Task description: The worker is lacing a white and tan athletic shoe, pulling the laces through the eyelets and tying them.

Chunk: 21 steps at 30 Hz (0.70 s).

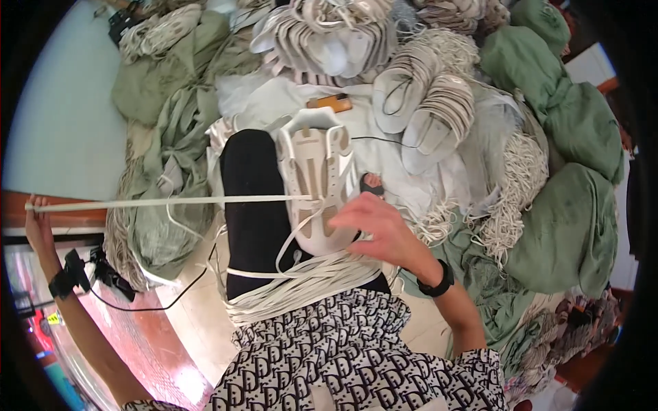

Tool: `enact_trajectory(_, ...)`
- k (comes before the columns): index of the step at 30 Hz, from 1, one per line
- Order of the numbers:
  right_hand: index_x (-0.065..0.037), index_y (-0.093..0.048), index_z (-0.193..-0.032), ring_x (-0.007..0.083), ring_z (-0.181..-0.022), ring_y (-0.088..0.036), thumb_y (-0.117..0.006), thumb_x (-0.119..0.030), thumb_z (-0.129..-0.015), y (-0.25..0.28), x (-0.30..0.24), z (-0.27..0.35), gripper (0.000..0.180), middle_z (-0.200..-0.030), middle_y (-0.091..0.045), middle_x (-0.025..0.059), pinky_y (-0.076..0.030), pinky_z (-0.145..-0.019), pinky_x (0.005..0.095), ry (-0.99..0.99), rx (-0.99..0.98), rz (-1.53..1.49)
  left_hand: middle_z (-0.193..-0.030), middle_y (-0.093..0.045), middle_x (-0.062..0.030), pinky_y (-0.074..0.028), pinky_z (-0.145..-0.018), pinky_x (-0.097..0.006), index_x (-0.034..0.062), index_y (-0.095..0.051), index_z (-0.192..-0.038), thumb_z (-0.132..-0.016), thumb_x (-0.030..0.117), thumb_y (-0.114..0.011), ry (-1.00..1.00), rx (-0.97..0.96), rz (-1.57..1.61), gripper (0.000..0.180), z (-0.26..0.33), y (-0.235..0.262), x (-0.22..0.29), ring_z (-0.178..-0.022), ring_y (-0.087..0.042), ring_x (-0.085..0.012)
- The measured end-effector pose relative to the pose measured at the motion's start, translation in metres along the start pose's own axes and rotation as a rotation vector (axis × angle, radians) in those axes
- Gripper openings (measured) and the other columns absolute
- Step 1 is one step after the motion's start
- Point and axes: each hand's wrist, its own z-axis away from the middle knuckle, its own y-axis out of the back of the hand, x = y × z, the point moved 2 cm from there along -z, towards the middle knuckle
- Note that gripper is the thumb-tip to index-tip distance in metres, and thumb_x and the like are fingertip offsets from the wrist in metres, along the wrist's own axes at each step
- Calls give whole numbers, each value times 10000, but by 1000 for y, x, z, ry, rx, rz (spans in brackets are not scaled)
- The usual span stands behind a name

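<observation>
A beige and white shoe upper [310, 161] rests on my lap, its toe end toward me. From its lacing area a flat cream shoelace [171, 201] stretches taut to the far left, where my left hand [38, 216] is closed on it with the arm extended. My right hand [375, 227] hovers by the toe end at the upper's right side, thumb and fingers apart, with nothing visible in it. The lace's other part loops down from the upper. A bundle of cream laces [301, 284] lies across my thighs.
Stacks of shoe uppers [439, 116] stand ahead on white sheeting, near an orange-backed phone [330, 103]. Green cloth sacks [562, 233] line the right, and another green cloth [168, 198] lies left. A tangle of laces [514, 192] and a black cable [154, 309] are nearby.
</observation>
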Motion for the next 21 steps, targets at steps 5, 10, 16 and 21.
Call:
enact_trajectory(5, -49, -580, -733, 195, -773, -515, -542, -103, -665, -69, -18, -49, 94, -728, -565, 40, -350, -782, 313, 343, -183, 317, -1282, -423, -163, -375, -969, -347, -55, -395, -1250, -921, 216, -440, -12, -32, -58, 429, -14, -34, -8, -1145, -457, -271)
enact_trajectory(10, -95, -571, -638, 159, -682, -513, -557, -151, -643, -119, -2, -26, 58, -556, -515, -5, -340, -762, 283, 447, -476, 629, -945, -567, -77, -449, -798, -272, -53, -420, -1223, -913, 201, -456, -21, -227, -230, 402, -21, -40, -3, -935, -558, -176)
enact_trajectory(16, -28, -674, -792, 87, -649, -579, -695, -76, -627, -5, -18, -51, 173, -733, -643, 30, -437, -592, 209, -447, -428, -605, -955, -562, -73, -437, -807, -296, -42, -423, -1227, -908, 216, -466, 56, -106, -219, 413, -12, -19, -41, -951, -554, -186)
enact_trajectory(21, 30, -567, -746, 143, -432, -449, -579, 38, -678, 130, -8, -7, 70, -624, -542, 71, -373, -439, 246, -245, 124, -1016, -1024, -550, -74, -423, -837, -307, 2, -464, -1216, -895, 258, -496, 133, -2, -120, 412, -28, 12, -71, -999, -536, -209)
